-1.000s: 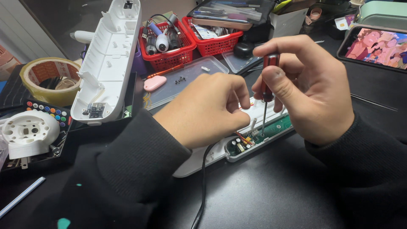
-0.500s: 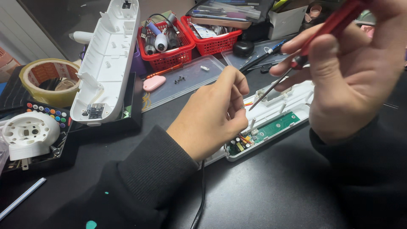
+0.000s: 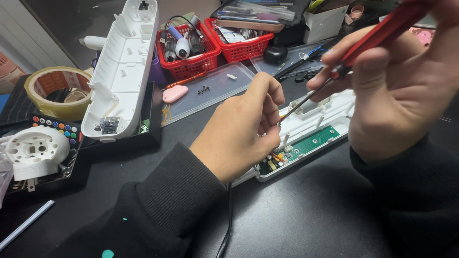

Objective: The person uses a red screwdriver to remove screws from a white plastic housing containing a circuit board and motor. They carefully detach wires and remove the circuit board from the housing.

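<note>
Holding: the right hand (image 3: 401,91) has a red-handled screwdriver (image 3: 377,36) lifted above the opened white casing (image 3: 311,129); its grip is clamped round the handle.
Change: a second ago the blade stood down inside the casing; now the screwdriver is raised and tilted, its tip (image 3: 281,119) meeting the left hand's fingertips.
Meaning: judging from that, a small screw seems to have come up on the tip, though it is too small to make out.
Left hand: the left hand (image 3: 241,136) pinches thumb and forefinger together at the tip; whether anything lies between them I cannot tell.
Casing: lies on the dark surface (image 3: 296,220) just under both hands, with a green circuit board (image 3: 313,143) and coloured wires showing, and a black cable (image 3: 227,224) running off toward the viewer.
Near: a clear plastic lid (image 3: 210,93) with small screws on it, a pink oval piece (image 3: 174,93).
Further out: the other white casing half (image 3: 124,67) propped up, two red baskets (image 3: 191,62) of tools, a tape roll (image 3: 52,91), a white round part (image 3: 36,150).
</note>
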